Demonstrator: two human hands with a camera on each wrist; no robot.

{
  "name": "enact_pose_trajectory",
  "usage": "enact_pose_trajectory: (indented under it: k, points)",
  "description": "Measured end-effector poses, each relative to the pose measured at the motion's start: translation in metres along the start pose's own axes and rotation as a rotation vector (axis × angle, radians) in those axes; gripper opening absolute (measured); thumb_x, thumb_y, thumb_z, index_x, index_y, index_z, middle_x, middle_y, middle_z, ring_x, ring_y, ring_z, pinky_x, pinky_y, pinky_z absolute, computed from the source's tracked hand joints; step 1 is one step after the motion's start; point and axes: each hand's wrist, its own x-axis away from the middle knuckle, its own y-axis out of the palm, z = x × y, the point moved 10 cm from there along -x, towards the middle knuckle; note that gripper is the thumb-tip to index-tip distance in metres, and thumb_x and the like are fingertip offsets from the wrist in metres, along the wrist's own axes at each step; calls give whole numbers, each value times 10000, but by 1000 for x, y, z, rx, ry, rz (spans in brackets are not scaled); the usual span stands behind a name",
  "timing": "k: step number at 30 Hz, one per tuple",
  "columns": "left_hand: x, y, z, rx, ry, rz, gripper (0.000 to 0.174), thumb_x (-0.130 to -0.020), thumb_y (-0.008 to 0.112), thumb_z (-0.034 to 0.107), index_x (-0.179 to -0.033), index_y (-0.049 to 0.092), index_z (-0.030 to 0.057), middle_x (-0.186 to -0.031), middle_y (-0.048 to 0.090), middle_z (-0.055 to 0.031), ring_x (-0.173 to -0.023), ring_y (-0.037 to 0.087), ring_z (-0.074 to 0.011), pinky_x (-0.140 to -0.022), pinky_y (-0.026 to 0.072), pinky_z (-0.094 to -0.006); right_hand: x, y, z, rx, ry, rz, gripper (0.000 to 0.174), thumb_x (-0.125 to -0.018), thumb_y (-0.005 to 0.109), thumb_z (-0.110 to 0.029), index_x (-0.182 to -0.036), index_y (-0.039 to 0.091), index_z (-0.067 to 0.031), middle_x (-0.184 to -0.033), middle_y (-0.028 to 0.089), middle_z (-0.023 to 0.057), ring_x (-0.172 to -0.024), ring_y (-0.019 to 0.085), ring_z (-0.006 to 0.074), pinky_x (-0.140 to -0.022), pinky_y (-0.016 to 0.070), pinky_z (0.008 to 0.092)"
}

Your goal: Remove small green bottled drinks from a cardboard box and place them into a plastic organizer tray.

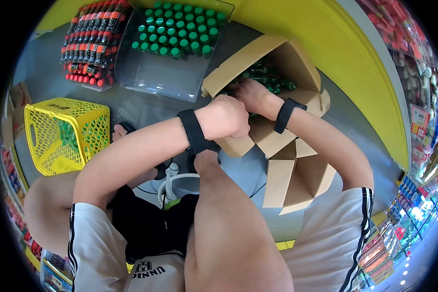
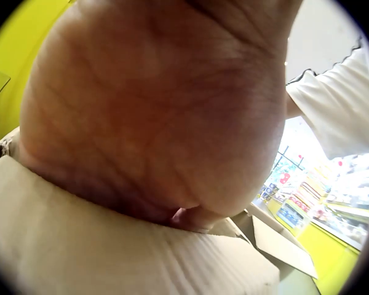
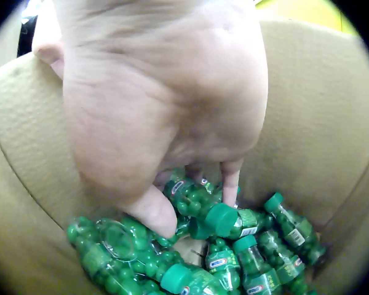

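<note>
In the head view, an open cardboard box lies tilted, with small green bottles inside. My left hand grips the near edge of the box; the left wrist view shows its palm against the cardboard, fingertips mostly hidden. My right hand reaches into the box. Seen from the right wrist, this hand has its thumb and fingers round a green-capped bottle of green balls, above several others on the bottom.
A clear bin of green-capped bottles stands beyond my hands, beside stacked dark bottles with red caps. At the left is a yellow basket holding some green bottles. Another open carton adjoins the box. Store shelves line the right.
</note>
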Motion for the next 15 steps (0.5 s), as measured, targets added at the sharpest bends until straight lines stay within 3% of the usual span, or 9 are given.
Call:
enact_pose_trajectory:
  k: [2,4,5,7,8,11,15]
  points:
    - [-3,1,-3,4,-10,-2,419,-970,514,328,-1004,825,50,-1017,793,-153,-1015,752,-331,-895,588,-435,5,0,7,-88,45,11,274,-1007,583,-309,-1214,762,-282,-1244,740,-91,-1394,507,131,-1004,460,349]
    - [-5,-4,0,35,13,34,282,-756,630,189,-920,835,87,-941,782,-170,-898,754,-351,-771,599,-441,11,-8,10,-76,77,-33,276,-1009,581,-310,-1217,760,-282,-1250,736,-100,-1397,505,131,-1008,458,357]
    - [-6,-5,1,33,18,34,282,-756,630,189,-920,835,87,-941,782,-170,-898,754,-351,-771,599,-441,16,-10,14,-58,109,-79,277,-1012,579,-312,-1221,758,-283,-1256,733,-110,-1400,503,132,-1013,456,364]
    - [-5,-5,7,-25,88,35,359,-930,560,276,-956,825,35,-976,784,-187,-948,751,-356,-860,591,-444,17,-8,14,-72,126,-89,280,-1013,577,-310,-1228,756,-284,-1277,723,-116,-1400,503,134,-1019,452,369]
    - [-5,-5,7,-27,90,33,359,-930,560,276,-956,825,35,-976,784,-187,-948,751,-356,-860,591,-444,17,-7,15,-83,140,-96,283,-1015,576,-308,-1235,753,-285,-1298,713,-121,-1399,503,135,-1024,449,373]
    - [-10,-13,11,-28,146,103,317,-882,596,247,-909,823,28,-926,779,-190,-919,750,-366,-838,595,-441,20,-5,16,-77,134,-13,299,-1017,575,-312,-1266,740,-287,-1362,685,-125,-1446,460,137,-1040,439,377]
    - [-10,-24,12,1,128,121,237,-739,663,174,-844,818,28,-875,769,-195,-866,753,-365,-786,601,-438,22,-4,18,-85,172,-17,329,-1017,580,-327,-1312,723,-295,-1418,658,-130,-1508,391,148,-1067,419,380]
